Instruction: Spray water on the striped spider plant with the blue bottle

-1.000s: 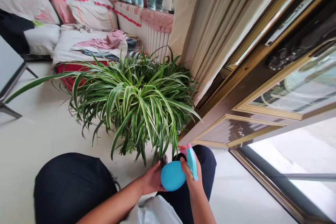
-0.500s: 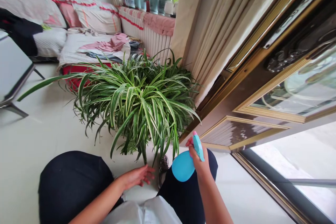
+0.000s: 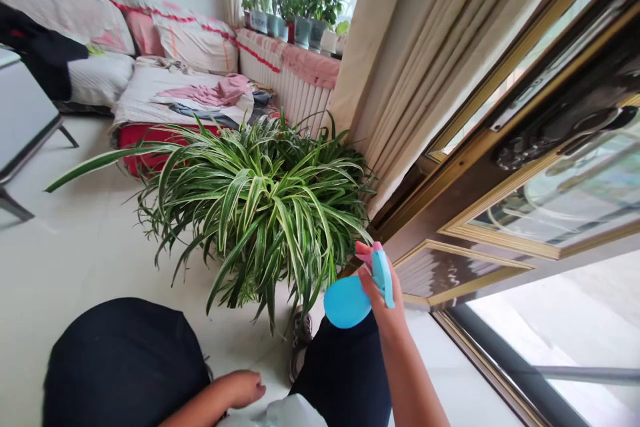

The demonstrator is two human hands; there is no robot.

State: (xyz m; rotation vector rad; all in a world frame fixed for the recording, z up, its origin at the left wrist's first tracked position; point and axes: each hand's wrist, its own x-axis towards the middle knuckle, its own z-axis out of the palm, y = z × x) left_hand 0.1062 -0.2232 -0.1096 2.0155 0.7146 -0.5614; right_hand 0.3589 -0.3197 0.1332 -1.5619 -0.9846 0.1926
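A large variegated spider plant stands on the floor in front of me, and its leaves hide the pot. My right hand grips a blue plastic spray bottle with a pink-and-blue trigger head, right beside the plant's lower right leaves. My left hand hangs low near the bottom edge of the view, fingers loosely curled around nothing. It rests beside my dark-trousered left knee, well below the plant.
A patterned shoe lies under the plant's edge. Beige curtains and a gold-framed glass door run along the right. Behind the plant are a bed with pillows and clothes, a radiator and potted plants.
My left hand has drawn back from the plant toward my knee, and its fingers have closed. My right hand has risen slightly with the spray bottle.
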